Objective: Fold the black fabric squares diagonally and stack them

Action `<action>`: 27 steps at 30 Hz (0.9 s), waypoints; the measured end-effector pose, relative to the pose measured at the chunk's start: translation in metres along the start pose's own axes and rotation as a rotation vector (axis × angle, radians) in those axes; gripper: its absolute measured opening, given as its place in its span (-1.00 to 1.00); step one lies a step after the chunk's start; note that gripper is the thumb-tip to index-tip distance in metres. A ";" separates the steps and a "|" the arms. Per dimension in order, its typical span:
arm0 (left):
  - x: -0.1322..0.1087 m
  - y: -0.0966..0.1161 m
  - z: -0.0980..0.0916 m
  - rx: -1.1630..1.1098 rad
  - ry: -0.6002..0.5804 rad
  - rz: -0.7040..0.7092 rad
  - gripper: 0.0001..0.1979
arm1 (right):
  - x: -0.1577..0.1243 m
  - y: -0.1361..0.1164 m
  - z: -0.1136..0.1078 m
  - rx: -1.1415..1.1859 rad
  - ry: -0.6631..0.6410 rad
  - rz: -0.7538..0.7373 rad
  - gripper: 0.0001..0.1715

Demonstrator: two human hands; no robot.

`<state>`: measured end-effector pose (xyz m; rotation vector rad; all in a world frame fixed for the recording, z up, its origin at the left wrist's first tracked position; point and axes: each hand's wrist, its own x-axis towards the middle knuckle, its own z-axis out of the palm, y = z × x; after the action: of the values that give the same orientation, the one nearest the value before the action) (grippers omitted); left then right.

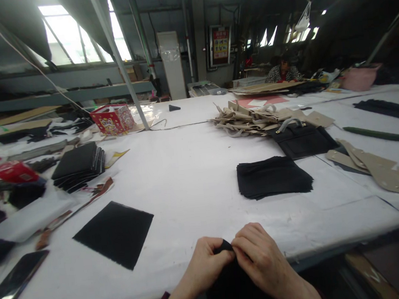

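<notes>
At the near edge of the white worktable (pixel 175 189), my left hand (pixel 200 271) and my right hand (pixel 263 261) pinch the top of a piece of black fabric (pixel 233 285). Most of that fabric hangs below the edge, partly hidden behind my hands. Beyond my left hand, a flat black fabric sheet (pixel 114 235) lies on the table, not touching me. A folded stack of black fabric (pixel 274 176) sits ahead of my right hand, out of reach of my fingers.
Farther back are a black handbag (pixel 302 140), tan strap pieces (pixel 249 121), and beige cut panels (pixel 370 163). Black stacked pieces (pixel 79 166) and a red-printed box (pixel 112 119) stand left. A co-worker (pixel 283 72) sits beyond the table.
</notes>
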<state>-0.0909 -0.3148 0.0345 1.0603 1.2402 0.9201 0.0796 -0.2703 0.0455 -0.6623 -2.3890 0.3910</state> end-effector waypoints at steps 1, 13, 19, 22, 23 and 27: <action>0.000 0.000 0.000 -0.004 -0.003 -0.002 -0.81 | -0.001 0.001 0.001 0.004 -0.004 0.001 -0.79; -0.002 0.008 0.001 -0.160 -0.018 -0.126 -0.83 | 0.000 0.008 0.000 0.543 -0.006 0.603 -0.76; -0.001 0.007 0.003 -0.143 -0.020 -0.077 -0.82 | -0.001 0.001 -0.008 0.320 0.043 0.331 -0.87; 0.000 0.005 0.003 -0.076 -0.015 -0.032 -0.81 | -0.001 -0.005 -0.004 0.091 0.067 0.102 -0.79; 0.000 0.004 0.002 -0.052 -0.015 -0.023 -0.80 | -0.002 -0.005 -0.002 0.057 0.064 0.068 -0.77; 0.000 0.001 -0.001 0.012 -0.018 -0.011 -0.81 | -0.003 -0.004 0.002 0.077 0.048 0.075 -0.78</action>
<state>-0.0916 -0.3149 0.0353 1.0677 1.2372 0.8944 0.0785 -0.2750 0.0439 -0.7201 -2.2971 0.4910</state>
